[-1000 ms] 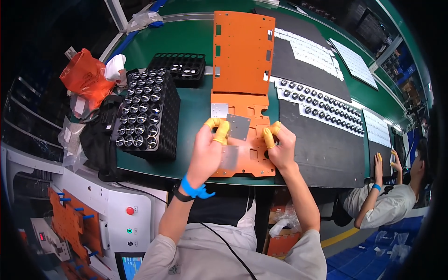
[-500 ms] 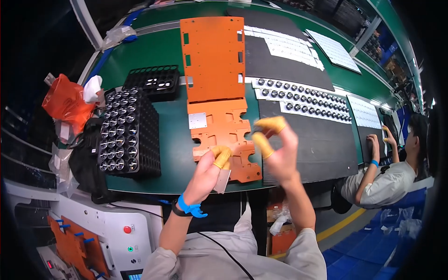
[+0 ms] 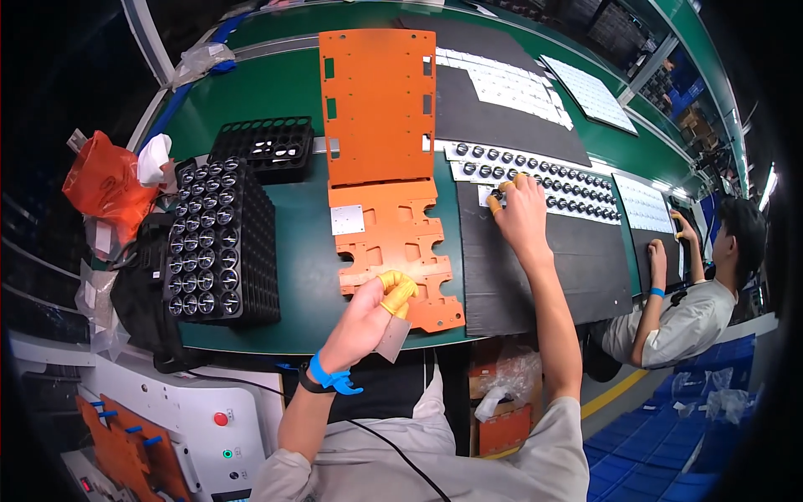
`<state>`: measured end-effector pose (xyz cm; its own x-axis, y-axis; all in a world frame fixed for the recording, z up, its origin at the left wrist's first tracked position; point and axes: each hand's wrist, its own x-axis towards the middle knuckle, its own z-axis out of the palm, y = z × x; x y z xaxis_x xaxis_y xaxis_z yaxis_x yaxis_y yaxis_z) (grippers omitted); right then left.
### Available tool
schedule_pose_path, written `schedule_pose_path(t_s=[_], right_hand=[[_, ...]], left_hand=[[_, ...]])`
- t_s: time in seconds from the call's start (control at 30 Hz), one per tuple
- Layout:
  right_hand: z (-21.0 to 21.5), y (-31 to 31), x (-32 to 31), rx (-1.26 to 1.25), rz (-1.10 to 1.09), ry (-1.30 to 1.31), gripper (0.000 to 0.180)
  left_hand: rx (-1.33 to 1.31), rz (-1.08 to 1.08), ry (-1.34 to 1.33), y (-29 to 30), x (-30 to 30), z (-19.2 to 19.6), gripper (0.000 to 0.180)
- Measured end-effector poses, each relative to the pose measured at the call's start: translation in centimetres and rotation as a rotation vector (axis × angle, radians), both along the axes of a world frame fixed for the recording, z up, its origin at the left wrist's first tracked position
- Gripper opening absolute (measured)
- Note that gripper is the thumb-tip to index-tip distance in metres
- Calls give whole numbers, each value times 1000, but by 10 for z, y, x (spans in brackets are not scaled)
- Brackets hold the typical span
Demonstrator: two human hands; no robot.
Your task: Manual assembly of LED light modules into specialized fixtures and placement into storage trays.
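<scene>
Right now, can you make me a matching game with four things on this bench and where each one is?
Things:
1. grey plate
2. lens tray
3. orange bag
4. right hand

Places:
A. far left edge of the bench
B. on the white strip of small black rings
C. in the left hand
D. left of the orange jig

Pairs: 1-C, 2-D, 3-A, 4-B

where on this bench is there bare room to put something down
Bare green mat lies between the black lens tray and the small orange plate. The black mat is bare below the right hand. Crowded: the lens strips above it.
</scene>
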<state>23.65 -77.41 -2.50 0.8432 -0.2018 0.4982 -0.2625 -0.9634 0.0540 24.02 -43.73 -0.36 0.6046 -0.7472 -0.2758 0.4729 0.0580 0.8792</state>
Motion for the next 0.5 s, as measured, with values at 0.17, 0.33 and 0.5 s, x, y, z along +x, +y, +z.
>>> schedule_pose_path(t_s=[0.17, 0.33, 0.5], right_hand=[[1, 2, 4, 38, -71, -11, 29], [7, 11, 0, 75, -32, -117, 25], [58, 116, -35, 632, 600, -289, 19]], left_hand=[[-14, 24, -84, -3, -1, -9, 26], [-40, -40, 17, 0, 3, -1, 25], [-467, 126, 333, -3, -4, -10, 27]])
